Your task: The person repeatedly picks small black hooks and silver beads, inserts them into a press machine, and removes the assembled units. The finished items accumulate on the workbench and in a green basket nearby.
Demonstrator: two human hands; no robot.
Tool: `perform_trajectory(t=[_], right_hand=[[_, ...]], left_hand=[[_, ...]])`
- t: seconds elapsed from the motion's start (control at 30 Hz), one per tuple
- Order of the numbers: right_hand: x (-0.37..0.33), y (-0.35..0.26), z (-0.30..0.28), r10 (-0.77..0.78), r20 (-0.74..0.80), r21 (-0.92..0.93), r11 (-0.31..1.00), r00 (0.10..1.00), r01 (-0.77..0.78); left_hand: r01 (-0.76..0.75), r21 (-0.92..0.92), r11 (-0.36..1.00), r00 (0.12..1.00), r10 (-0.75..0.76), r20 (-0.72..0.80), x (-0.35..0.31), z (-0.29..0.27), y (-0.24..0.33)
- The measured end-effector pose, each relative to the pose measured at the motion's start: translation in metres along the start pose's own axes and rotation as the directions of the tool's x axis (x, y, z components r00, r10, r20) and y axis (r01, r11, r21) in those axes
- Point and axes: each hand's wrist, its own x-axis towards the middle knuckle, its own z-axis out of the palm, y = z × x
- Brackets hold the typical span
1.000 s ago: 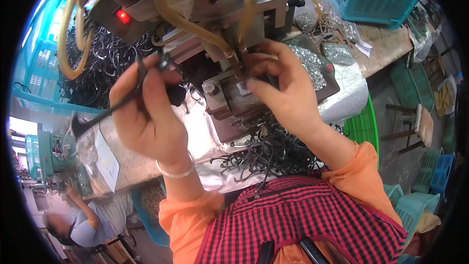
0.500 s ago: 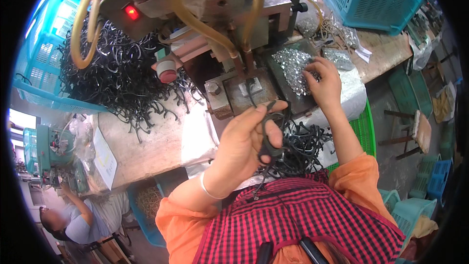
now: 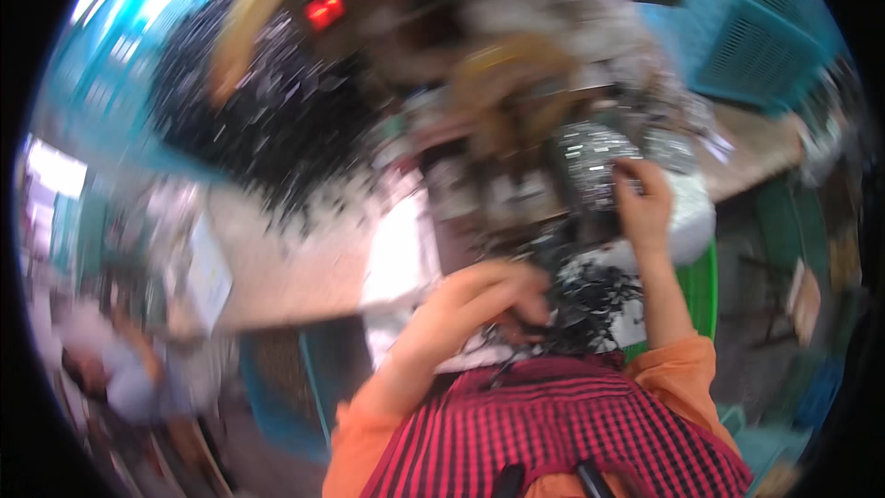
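Note:
Motion blurs the whole view. My left hand point(image 3: 502, 300) is low over a heap of curved black pieces point(image 3: 599, 300) at the front edge of the bench. Its fingers curl downward and are smeared, so what they hold cannot be made out. My right hand point(image 3: 645, 198) is at the near right side of a pile of small shiny metal pieces point(image 3: 595, 161), thumb and fingertips drawn together in a pinch. Anything between those fingertips is too blurred to name. Left of the pile stands a bench machine with a yellowish hose point(image 3: 516, 60) looping in front.
A large heap of curved black pieces point(image 3: 267, 111) spills from a blue crate point(image 3: 111, 129) at the far left. Another blue crate point(image 3: 761, 51) stands at the far right. A green basket point(image 3: 698, 300) is beside my right forearm. Another person point(image 3: 138, 378) sits at the left.
The view has shifted, and the bench appears farther right. My left hand has moved down from the machine toward the near heap of black pieces. My right hand remains at the metal pieces.

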Motion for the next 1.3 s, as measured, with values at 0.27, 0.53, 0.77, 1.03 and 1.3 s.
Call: perform_trajectory(t=[0.27,0.53,0.77,1.03,1.3], right_hand=[[0.019,-0.055,0.005,-0.090,-0.016,0.186,0.978,0.996,0.091],[-0.003,-0.036,-0.027,0.050,-0.057,0.096,0.994,0.997,-0.045],[0.026,-0.113,-0.015,-0.113,0.216,0.517,0.856,0.970,-0.016],[0.024,-0.134,0.019,0.096,0.363,0.607,0.731,0.927,-0.313],[0.012,-0.164,0.028,0.184,0.377,0.792,0.445,0.908,-0.419]], left_hand=[[0.361,0.883,0.299,0.511,0.729,-0.456,-0.022,-0.266,-0.025],[0.692,0.636,0.342,0.422,0.524,-0.740,0.029,-0.307,-0.075],[-0.080,0.037,0.996,0.801,0.087,-0.593,-0.008,-0.268,-0.043],[-0.785,0.217,0.581,0.406,0.745,-0.529,0.009,-0.109,0.000],[-0.731,0.617,0.290,0.172,0.954,-0.245,0.035,-0.035,0.071]])
